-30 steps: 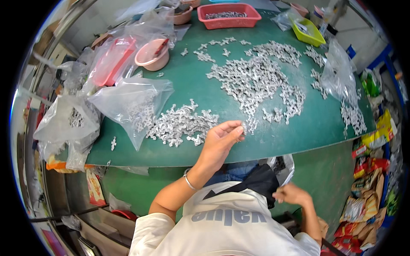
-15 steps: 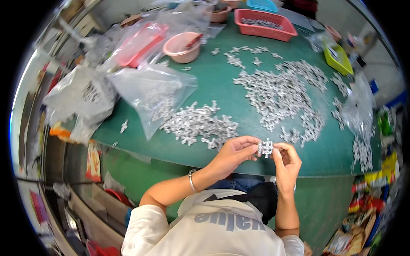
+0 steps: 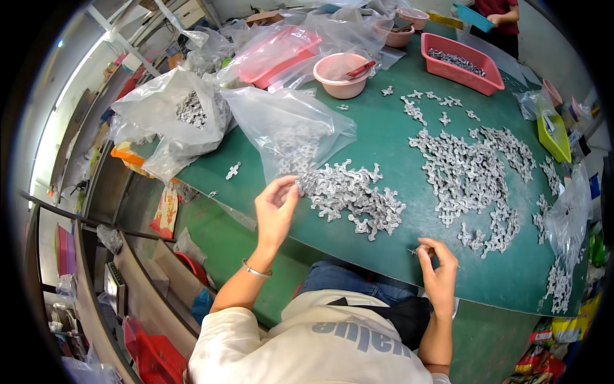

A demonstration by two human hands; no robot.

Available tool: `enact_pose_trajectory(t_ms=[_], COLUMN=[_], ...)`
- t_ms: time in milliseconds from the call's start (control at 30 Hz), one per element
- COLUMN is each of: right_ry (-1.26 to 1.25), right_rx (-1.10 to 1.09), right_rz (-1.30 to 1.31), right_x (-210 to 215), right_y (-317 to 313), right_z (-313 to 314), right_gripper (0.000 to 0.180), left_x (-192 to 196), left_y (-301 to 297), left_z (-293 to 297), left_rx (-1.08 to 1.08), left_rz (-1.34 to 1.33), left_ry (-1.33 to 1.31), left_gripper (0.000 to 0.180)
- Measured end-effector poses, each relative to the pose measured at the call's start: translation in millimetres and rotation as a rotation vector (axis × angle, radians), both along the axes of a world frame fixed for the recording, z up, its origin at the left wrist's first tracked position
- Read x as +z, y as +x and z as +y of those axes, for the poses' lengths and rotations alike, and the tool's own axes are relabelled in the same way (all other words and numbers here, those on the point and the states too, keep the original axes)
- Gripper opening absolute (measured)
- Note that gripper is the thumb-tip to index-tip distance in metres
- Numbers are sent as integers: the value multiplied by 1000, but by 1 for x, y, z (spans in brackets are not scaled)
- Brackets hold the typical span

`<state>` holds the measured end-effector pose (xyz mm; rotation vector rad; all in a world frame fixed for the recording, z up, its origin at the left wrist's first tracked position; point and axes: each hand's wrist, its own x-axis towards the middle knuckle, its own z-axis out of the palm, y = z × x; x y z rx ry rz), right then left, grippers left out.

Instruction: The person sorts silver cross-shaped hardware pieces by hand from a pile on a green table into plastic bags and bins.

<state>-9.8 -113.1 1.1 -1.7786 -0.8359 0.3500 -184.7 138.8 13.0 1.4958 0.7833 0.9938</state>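
Small grey metal cross-shaped pieces lie in a near heap [image 3: 352, 198] on the green table. At its left edge is my left hand [image 3: 275, 214], thumb and fingers pinched together at the pieces; what lies between the fingertips is hidden. My right hand [image 3: 438, 272] is over the table's front edge, to the right of that heap. Its thumb and forefinger pinch a small thin metal piece [image 3: 412, 251], seen almost edge-on. A clear plastic bag [image 3: 288, 128] with more pieces inside lies against the heap. Further right spreads a larger group of metal pieces [image 3: 464, 169].
Behind stand a pale pink bowl [image 3: 342, 77] with a red-handled tool and a pink tray [image 3: 464, 67] of metal parts. A lime-green basket [image 3: 555, 137] and a plastic bag [image 3: 569, 211] line the right side. At the back, another person [image 3: 502, 22] holds a blue tray [image 3: 474, 16].
My hands were together at linked metal pieces; now they are apart. The left has moved left to the near heap. The view has shifted left, and the other person's hand has come into view.
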Motion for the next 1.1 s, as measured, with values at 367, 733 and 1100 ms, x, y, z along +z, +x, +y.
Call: enact_pose_trajectory(t_ms=[367,733,1100], right_ry=[-32,6,-274], right_rx=[52,-42,-571], right_rz=[-69,-106,-556], right_x=[-2,-1,-13], right_y=[-11,-4,73], right_z=[-2,-12,-63], right_gripper=[12,9,18], left_x=[-27,-7,10], left_y=[51,61,71], left_z=[49,115,-33], left_rx=[-45,222,-302], left_rz=[473,863,575], left_ry=[731,1172,902], left_gripper=[17,17,23])
